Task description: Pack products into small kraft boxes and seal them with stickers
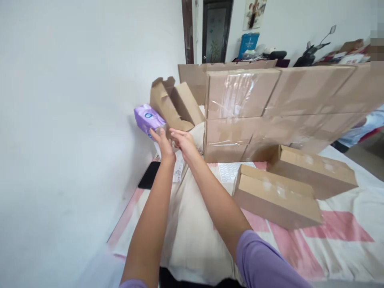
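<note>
My left hand [162, 141] grips a purple soft pack [147, 118] by its lower end, holding it up near the white wall. Just right of it, an open cardboard box [174, 105] stands tilted with its flaps up. My right hand [184, 143] reaches forward beside the left, fingers curled and touching the lower edge of that open box; what they hold, if anything, is hidden. Both arms stretch out over a cream pillow [192, 224].
A wall of stacked, taped cartons [270, 112] rises at the back right. Two closed flat boxes [277, 198] [312, 170] lie on the pink-and-white bedsheet [345, 236]. A black phone [149, 175] and a label sheet [230, 171] lie near the pillow. Another person's sleeve [364, 128] shows far right.
</note>
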`<control>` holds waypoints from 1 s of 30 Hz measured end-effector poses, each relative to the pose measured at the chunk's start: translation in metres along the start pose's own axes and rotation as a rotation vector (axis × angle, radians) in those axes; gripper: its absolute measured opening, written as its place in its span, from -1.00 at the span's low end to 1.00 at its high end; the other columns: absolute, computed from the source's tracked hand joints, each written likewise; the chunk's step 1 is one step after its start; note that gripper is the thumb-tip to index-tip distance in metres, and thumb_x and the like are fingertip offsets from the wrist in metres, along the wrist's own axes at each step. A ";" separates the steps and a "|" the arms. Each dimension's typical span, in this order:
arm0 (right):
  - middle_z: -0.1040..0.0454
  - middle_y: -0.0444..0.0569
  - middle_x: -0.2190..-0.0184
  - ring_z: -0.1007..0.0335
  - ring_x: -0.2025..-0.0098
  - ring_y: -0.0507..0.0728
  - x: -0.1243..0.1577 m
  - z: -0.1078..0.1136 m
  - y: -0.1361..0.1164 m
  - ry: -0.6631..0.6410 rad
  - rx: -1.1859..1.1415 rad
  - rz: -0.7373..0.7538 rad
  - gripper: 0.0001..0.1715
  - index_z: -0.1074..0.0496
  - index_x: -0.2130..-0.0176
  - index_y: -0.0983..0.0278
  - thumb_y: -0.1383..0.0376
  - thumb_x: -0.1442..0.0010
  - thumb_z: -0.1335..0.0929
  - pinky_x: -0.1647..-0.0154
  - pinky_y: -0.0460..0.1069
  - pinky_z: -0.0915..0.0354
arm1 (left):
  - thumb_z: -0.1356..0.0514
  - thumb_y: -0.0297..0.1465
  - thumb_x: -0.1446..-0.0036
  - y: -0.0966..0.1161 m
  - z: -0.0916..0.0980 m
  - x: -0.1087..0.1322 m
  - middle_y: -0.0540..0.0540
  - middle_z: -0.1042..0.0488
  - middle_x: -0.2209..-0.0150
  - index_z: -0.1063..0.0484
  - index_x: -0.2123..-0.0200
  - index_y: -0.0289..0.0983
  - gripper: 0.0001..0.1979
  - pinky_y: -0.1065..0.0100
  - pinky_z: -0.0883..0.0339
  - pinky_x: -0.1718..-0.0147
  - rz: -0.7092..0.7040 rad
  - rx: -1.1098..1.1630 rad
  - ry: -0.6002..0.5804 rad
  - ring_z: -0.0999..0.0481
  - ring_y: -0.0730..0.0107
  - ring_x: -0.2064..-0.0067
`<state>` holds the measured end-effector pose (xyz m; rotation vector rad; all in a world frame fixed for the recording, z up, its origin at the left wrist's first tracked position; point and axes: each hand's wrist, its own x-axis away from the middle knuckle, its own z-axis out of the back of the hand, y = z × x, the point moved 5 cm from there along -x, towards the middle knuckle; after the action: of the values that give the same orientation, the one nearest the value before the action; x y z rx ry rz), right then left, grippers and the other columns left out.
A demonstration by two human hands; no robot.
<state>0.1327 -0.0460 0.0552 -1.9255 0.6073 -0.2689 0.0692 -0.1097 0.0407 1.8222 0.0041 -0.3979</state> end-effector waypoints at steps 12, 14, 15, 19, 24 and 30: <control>-0.47 0.01 -0.04 -0.41 0.29 0.02 0.236 0.060 -0.058 -0.117 0.428 0.218 -0.63 -0.65 0.03 0.19 0.33 -0.15 -0.43 0.25 -0.03 -0.41 | -0.15 -0.22 -0.29 0.033 0.027 0.262 -0.10 0.12 -0.51 0.04 -0.39 0.07 -0.33 0.21 -0.37 -0.24 -0.017 0.140 0.081 0.02 0.15 -0.51; -0.45 0.01 -0.03 -0.30 0.41 -0.05 0.282 0.089 -0.055 -0.057 0.495 0.155 -0.59 -0.64 0.01 0.20 0.36 -0.13 -0.41 0.43 -0.08 -0.30 | -0.17 -0.20 -0.28 0.008 0.028 0.325 -0.11 0.11 -0.50 -0.02 -0.38 0.06 -0.34 0.18 -0.37 -0.24 0.085 0.088 0.073 0.07 0.10 -0.51; -0.46 0.02 -0.01 -0.29 0.41 -0.05 0.301 0.103 -0.052 -0.031 0.516 0.118 -0.60 -0.65 0.04 0.21 0.37 -0.13 -0.41 0.47 -0.10 -0.25 | -0.16 -0.17 -0.29 -0.005 0.029 0.353 -0.13 0.10 -0.49 -0.02 -0.38 0.06 -0.35 0.17 -0.41 -0.20 0.138 0.053 0.066 0.04 0.08 -0.51; -0.53 0.05 0.11 -0.44 0.25 0.06 0.342 0.140 -0.040 0.001 0.504 0.038 -0.73 -0.68 0.21 0.28 0.39 -0.10 -0.40 0.38 -0.08 -0.30 | -0.14 -0.13 -0.30 -0.045 0.039 0.429 -0.32 -0.13 -0.37 0.04 -0.38 -0.03 -0.33 0.11 -0.52 -0.08 0.305 -0.062 0.020 -0.19 -0.01 -0.43; -0.52 0.05 0.08 -0.47 0.21 0.09 0.346 0.145 -0.034 -0.024 0.486 0.037 -0.77 -0.67 0.21 0.27 0.35 -0.12 -0.42 0.29 -0.05 -0.36 | -0.16 -0.15 -0.28 -0.056 0.066 0.437 -0.32 -0.28 -0.20 -0.06 -0.32 -0.08 -0.39 0.06 -0.54 -0.04 0.179 -0.231 0.009 -0.40 -0.01 -0.27; -0.43 0.01 0.04 -0.12 0.53 -0.14 0.336 0.138 -0.027 -0.034 0.467 0.009 -0.69 -0.64 0.10 0.27 0.31 -0.14 -0.43 0.54 -0.13 -0.08 | -0.23 -0.20 -0.21 -0.056 0.086 0.425 -0.29 -0.24 -0.13 -0.19 -0.25 -0.14 -0.43 0.12 -0.58 0.12 -0.109 -0.462 0.021 -0.53 0.09 -0.03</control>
<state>0.4863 -0.1056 -0.0076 -1.4746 0.4799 -0.3387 0.4342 -0.2590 -0.1469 1.3729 0.1955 -0.4158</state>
